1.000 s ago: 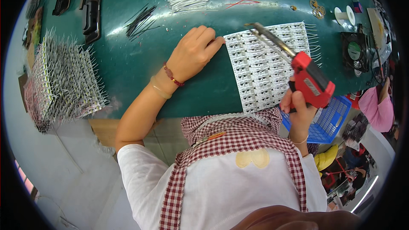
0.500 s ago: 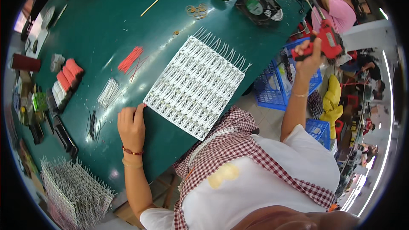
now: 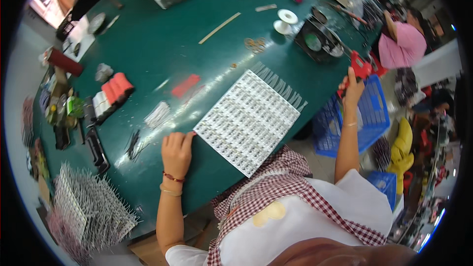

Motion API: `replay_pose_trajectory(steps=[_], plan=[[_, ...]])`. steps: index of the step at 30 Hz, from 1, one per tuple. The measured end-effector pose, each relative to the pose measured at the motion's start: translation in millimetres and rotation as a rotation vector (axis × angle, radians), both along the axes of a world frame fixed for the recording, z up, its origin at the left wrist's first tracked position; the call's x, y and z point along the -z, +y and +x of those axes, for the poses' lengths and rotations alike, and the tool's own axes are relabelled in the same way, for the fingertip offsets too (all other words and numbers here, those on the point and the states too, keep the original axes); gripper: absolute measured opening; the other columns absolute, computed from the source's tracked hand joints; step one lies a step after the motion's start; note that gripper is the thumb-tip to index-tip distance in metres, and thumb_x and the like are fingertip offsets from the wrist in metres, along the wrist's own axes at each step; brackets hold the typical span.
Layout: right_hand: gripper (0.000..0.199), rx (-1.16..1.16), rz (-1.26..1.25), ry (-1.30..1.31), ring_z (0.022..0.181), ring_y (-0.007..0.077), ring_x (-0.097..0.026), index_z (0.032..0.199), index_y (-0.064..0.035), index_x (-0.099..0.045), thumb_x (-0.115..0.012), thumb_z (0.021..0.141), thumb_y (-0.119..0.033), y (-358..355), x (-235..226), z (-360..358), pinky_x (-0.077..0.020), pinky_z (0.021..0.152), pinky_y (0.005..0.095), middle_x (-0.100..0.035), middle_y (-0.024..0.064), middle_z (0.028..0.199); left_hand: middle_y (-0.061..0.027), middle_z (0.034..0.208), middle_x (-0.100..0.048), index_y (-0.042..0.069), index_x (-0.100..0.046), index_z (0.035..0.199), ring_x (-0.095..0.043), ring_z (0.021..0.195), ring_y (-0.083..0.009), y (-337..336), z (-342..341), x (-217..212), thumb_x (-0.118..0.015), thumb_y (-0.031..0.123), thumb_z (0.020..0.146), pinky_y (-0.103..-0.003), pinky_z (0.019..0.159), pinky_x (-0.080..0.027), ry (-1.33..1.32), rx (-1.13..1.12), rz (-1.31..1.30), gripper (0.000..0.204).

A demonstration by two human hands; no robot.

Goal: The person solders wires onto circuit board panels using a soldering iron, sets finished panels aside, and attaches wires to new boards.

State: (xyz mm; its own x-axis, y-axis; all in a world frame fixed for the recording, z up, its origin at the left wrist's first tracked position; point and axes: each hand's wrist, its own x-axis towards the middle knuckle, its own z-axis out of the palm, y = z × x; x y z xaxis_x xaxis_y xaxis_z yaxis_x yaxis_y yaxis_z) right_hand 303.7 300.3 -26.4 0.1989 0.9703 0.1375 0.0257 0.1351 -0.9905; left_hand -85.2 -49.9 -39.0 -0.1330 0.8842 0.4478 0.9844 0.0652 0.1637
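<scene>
A white square panel [image 3: 248, 123] lies on the green table before me. Rows of small parts and thin wires cover it, and pale wires stick out past its far right edge. At the panel's left corner my left hand [image 3: 177, 153] rests with curled fingers, its thumb against the corner. My right hand [image 3: 353, 90] is raised off to the right, wrapped round the grip of a red pistol-shaped soldering gun [image 3: 361, 66]. The gun is apart from the panel, near a black fan [image 3: 315, 44]; its tip is blurred.
Left of the panel lie red wires [image 3: 185, 85], white wires [image 3: 157, 115] and black wires [image 3: 133, 145]. Wired panels [image 3: 93, 207] are stacked at the near left. A white spool [image 3: 283, 27] stands farther back. A blue crate [image 3: 369, 123] sits beyond the table's right edge.
The whole view has shifted, so the table things appear lower and farther right. My right hand has brought the soldering gun closer to the panel. My left hand stays at the corner.
</scene>
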Motion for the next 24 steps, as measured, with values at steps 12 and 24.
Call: replay_pose_trajectory(steps=[12,24], plan=[[0.039,-0.368,0.096,0.276,0.046,0.0116,-0.046,0.119,0.0016,-0.047,-0.051,0.098,-0.03,-124,-76,-72,-0.0437,0.048,0.0282,-0.052,0.0062,0.065,-0.0054,0.071,-0.044,0.006,-0.064,0.089,-0.048,0.067,-0.021,-27,8,-16,-0.063,0.004,0.076,-0.033,0.06,-0.038,-0.041,-0.065,0.039,0.013],[0.028,-1.021,-0.445,0.008,0.047,0.0099,-0.05,0.105,0.006,-0.056,-0.059,0.092,-0.018,-211,-43,-135,-0.0418,0.046,0.0238,-0.054,0.0039,0.059,-0.0057,0.072,-0.048,0.005,-0.066,0.092,-0.05,0.067,-0.0221,-17,7,8,-0.064,-0.003,0.071,-0.034,0.062,-0.041,-0.19,-0.008,0.087,0.022]])
